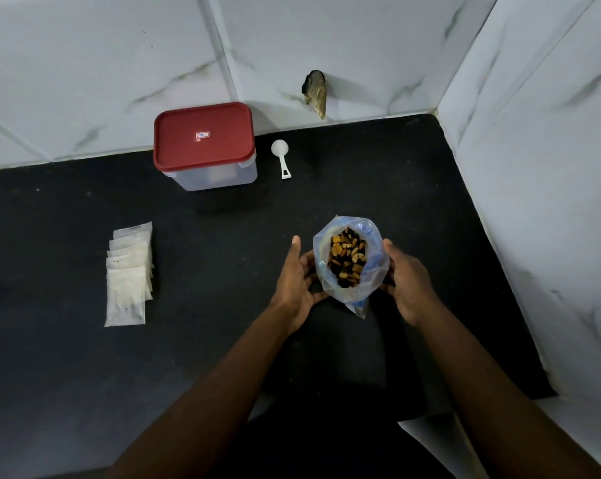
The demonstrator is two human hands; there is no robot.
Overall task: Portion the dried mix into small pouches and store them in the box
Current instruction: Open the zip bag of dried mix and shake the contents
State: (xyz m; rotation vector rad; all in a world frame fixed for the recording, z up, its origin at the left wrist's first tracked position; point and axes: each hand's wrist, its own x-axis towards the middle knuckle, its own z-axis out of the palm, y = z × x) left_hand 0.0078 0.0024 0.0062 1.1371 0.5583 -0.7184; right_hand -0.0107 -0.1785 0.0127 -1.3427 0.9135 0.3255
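Note:
An open bluish plastic bag [352, 292] stands on the black counter with brown and yellow dried mix [347, 258] showing in its mouth. My left hand [297, 281] cups the bag's left side and my right hand [408, 281] cups its right side, fingers against the plastic. A fanned stack of several small clear pouches [128, 274] lies flat at the left, apart from both hands. A clear box with a red lid [204, 136] on it stands at the back against the wall. A white scoop [281, 154] lies just right of the box.
White marble-look tiled walls enclose the black counter [223, 236] at the back and on the right. A broken hole in the back wall [315, 93] sits above the counter near the corner. The counter's front edge drops off at the lower right.

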